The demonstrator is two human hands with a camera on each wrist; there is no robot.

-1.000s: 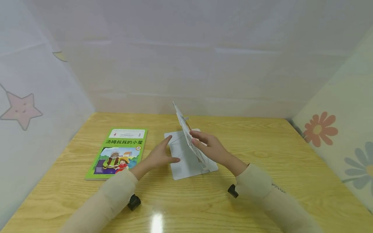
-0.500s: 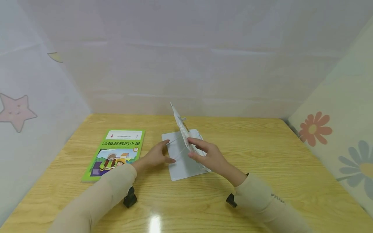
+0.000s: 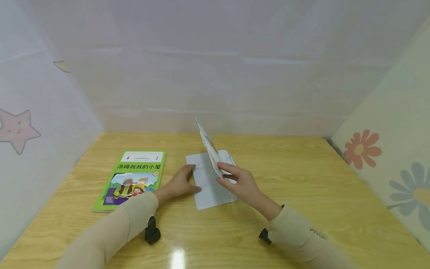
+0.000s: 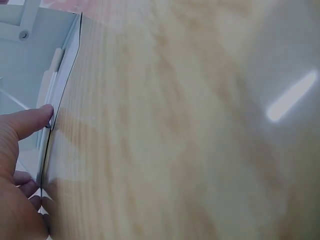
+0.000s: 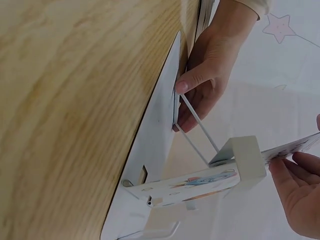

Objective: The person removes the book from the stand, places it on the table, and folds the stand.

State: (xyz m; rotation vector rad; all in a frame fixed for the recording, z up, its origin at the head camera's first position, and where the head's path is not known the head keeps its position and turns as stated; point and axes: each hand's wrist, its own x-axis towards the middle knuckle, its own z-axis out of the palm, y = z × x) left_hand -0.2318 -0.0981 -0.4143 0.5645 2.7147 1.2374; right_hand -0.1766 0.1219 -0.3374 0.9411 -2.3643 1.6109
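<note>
A white folding book stand has a flat base plate (image 3: 209, 198) on the table and a printed panel (image 3: 209, 147) tilted up over it. Two thin wire supports (image 5: 199, 121) run from the base's left edge to the panel's back. My left hand (image 3: 179, 183) grips that left edge, thumb on the upper side near the wire ends, fingers beyond the edge. My right hand (image 3: 244, 185) pinches the panel's near edge between thumb and fingers. A white bent ledge (image 5: 250, 157) shows on the panel in the right wrist view.
Left of the stand lies a green picture book (image 3: 132, 179), cover up, partly behind the left sleeve (image 3: 134, 209). The wooden table (image 3: 302, 179) meets a pale cloth backdrop (image 3: 215, 89) at the back, with printed cloth along both sides.
My right thumb and fingers have come together on the panel's near edge, and that hand has shifted slightly left. The left thumb has drawn back to the base's edge. The view turned slightly.
</note>
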